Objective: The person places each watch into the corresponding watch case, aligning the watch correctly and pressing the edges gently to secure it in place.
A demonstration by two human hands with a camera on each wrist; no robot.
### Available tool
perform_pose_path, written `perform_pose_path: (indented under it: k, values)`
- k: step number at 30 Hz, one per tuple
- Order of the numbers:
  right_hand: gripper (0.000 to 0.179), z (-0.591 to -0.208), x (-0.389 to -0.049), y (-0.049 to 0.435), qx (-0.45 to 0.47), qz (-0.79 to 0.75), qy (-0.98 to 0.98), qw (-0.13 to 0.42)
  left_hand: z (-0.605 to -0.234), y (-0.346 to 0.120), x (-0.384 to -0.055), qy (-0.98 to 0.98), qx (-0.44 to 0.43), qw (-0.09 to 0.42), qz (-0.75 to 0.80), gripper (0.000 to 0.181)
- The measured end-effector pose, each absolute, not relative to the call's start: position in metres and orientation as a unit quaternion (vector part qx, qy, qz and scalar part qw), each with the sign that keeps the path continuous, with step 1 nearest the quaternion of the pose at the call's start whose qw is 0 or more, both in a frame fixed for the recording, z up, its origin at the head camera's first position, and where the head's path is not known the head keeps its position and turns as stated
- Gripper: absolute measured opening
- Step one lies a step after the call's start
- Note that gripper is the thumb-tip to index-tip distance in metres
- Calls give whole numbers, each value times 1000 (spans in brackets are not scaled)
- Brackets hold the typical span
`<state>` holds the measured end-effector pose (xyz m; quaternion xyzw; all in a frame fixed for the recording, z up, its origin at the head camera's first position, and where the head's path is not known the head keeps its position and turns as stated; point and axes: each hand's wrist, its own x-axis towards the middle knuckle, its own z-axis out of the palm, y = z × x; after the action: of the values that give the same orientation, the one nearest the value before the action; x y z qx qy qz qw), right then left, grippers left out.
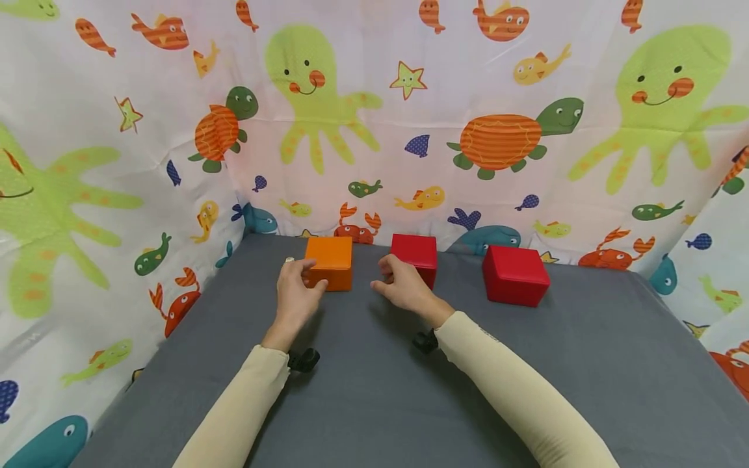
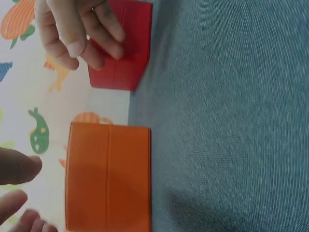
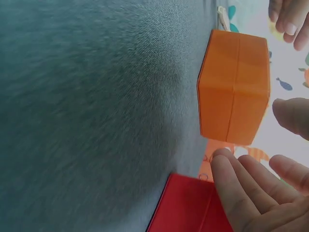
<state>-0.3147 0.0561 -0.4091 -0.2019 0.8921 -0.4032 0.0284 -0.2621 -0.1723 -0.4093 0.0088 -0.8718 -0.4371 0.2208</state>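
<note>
An orange box (image 1: 330, 253) with a lid seam stands on the grey cloth near the back wall. My left hand (image 1: 296, 292) hovers at its front left, thumb and fingers spread apart with nothing between them. To the right stands a red box (image 1: 418, 253); my right hand (image 1: 404, 284) is at its front left side and covers part of it in the head view. Its fingers are loosely bent around empty space. In the right wrist view, the thumb and fingertips point toward the orange box (image 3: 234, 87), with a gap between.
A second red box (image 1: 515, 276) sits farther right on the grey cloth (image 1: 363, 390). Behind my left hand, a small pale thing (image 3: 223, 19) shows beside the orange box. A curtain (image 1: 374, 130) printed with sea animals hangs along the back and both sides.
</note>
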Motion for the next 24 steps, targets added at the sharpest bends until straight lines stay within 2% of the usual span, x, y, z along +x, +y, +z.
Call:
perform_pose_path:
  k: [6,12,18,24]
  values:
    - [64,-419,-328,38,-186,-408,891,66,-419,-179,-271,-888,48,205,-409,56]
    - [70,-423,-336,19,-196,-397,894,69,-426,-185,-283,-896,63,178,-402,63]
    - [63,-422,-339,4,-205,-404,889,66,-428,-189,-293,-895,75,162,-408,59]
    - [50,-424,-339,-5,-191,-430,881,51,-433,-188,-298,-884,89,178,-423,51]
